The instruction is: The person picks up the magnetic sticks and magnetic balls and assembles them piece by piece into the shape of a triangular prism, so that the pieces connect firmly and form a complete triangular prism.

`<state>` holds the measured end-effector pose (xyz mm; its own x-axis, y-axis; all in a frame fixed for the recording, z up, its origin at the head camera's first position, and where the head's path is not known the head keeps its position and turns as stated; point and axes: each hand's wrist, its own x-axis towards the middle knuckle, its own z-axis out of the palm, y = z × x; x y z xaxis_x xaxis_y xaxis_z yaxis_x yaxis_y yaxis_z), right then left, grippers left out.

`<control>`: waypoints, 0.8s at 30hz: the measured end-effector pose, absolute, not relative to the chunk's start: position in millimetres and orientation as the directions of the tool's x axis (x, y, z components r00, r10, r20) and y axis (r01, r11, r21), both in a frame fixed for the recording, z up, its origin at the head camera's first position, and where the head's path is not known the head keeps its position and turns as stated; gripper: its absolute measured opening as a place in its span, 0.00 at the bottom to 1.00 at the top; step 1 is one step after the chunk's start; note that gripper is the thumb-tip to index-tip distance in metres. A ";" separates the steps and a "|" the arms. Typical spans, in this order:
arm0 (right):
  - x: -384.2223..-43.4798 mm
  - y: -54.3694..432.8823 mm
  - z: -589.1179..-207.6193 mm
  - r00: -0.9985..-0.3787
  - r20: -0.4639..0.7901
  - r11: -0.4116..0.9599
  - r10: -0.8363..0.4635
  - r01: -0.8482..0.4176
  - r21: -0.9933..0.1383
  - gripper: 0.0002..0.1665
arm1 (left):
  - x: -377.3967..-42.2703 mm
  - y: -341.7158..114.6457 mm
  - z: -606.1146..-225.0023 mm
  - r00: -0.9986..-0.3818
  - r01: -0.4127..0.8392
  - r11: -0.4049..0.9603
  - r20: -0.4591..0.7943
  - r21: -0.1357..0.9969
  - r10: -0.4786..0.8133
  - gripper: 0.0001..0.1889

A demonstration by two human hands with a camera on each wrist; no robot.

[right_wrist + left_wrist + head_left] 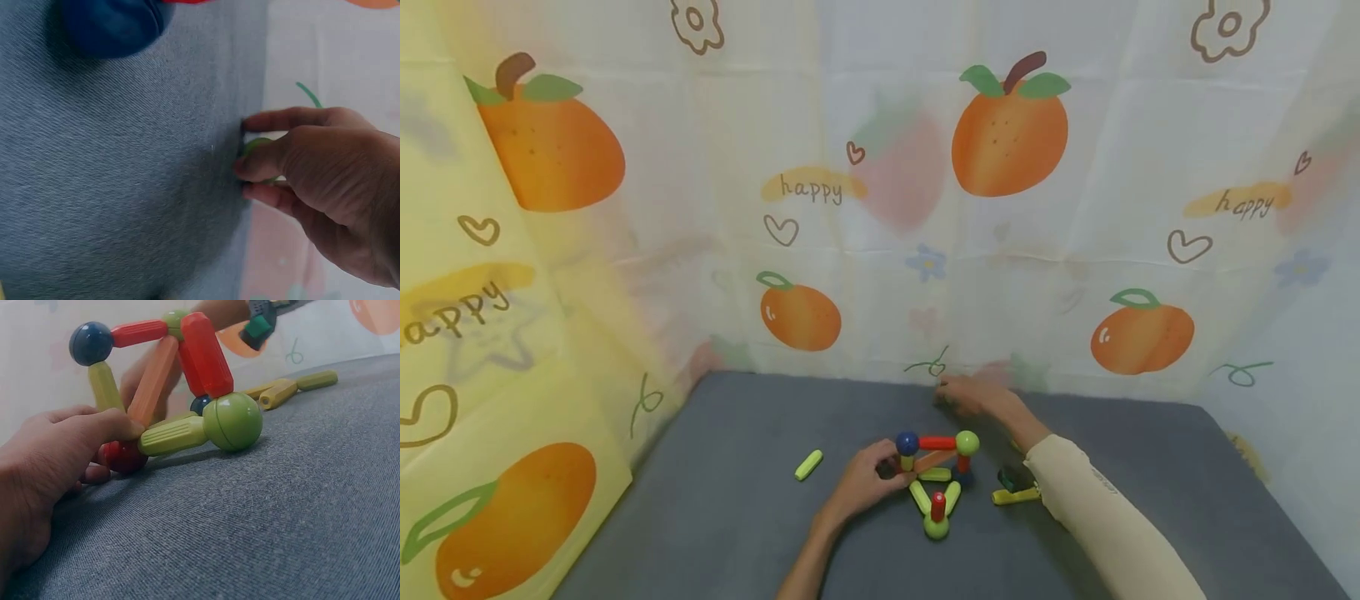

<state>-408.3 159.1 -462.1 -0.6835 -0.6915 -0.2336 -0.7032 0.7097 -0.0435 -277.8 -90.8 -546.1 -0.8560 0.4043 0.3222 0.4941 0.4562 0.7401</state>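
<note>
A frame of magnetic rods and balls stands on the table, its yellow-green base rods point(919, 497) forming a triangle. On top, a red rod point(937, 442) joins a blue ball point(907, 442) and a green ball point(967, 442); an orange rod point(153, 381) slants down below it. From the front green ball point(233, 422) rises another red rod point(208, 355). My left hand point(865, 479) grips the frame's lower left corner, thumb and fingers around the red ball point(127, 457). At the table's back edge my right hand point(973, 398) pinches a small green ball point(257, 145), mostly hidden by the fingers.
A loose yellow-green rod point(808, 465) lies left of the frame. More yellow rods point(1015, 497) lie to the right, near the right forearm, which wears a pale sleeve point(1097, 500). Behind the grey table point(737, 417) hangs a fruit-printed curtain point(880, 317).
</note>
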 end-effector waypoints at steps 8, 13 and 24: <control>-369.6 205.7 -447.4 -0.813 0.079 0.801 -0.577 -0.582 -0.142 0.12 | -280.8 -92.2 -543.4 -0.860 0.479 0.439 0.304 0.760 0.411 0.09; -298.3 214.4 -392.1 -0.935 0.134 0.876 -0.328 -0.354 -0.328 0.13 | -284.7 -90.7 -542.2 -0.859 0.472 0.450 0.281 0.758 0.427 0.10; -244.4 178.9 -379.6 -0.614 0.031 0.497 -0.789 -0.667 -0.555 0.20 | -282.4 -91.1 -545.4 -0.864 0.457 0.420 0.280 0.784 0.418 0.08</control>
